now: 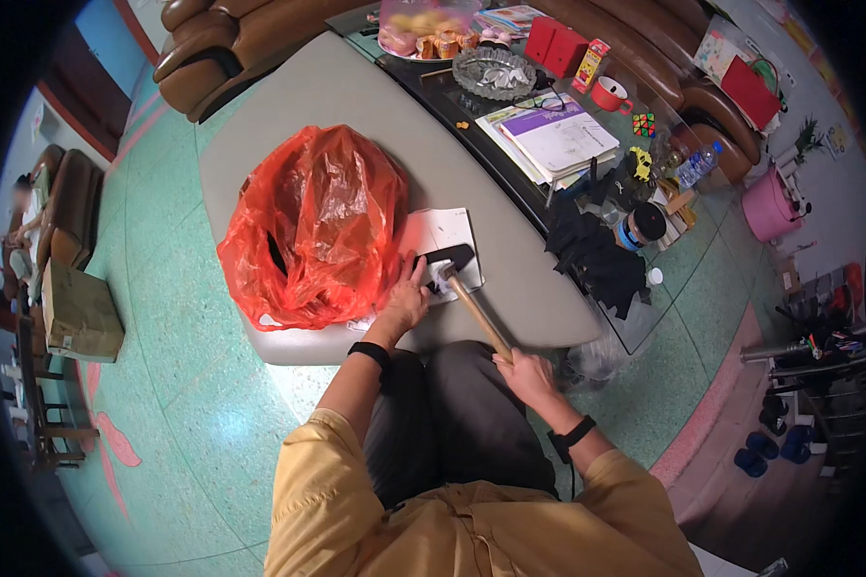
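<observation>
My right hand (529, 375) is closed round the wooden handle of a hammer (484, 319). The hammer's metal head rests at or just over the near edge of a flat black piece (451, 255), and I cannot make out what kind of part that is. My left hand (406, 302) has its fingertips on the left end of this black piece, holding it. Under both lies a white pad or booklet (460, 225) on the grey padded bench (529, 288). A large, crumpled red plastic bag (322, 226) sits just left of my left hand and covers part of the pad.
Beyond the bench, a glass-topped table (433, 91) carries a glass ashtray (494, 74), papers (558, 137), a red mug (610, 93), a water bottle (699, 165) and black cloth (597, 245). A cardboard box (82, 313) stands at left. Another person (31, 226) sits far left.
</observation>
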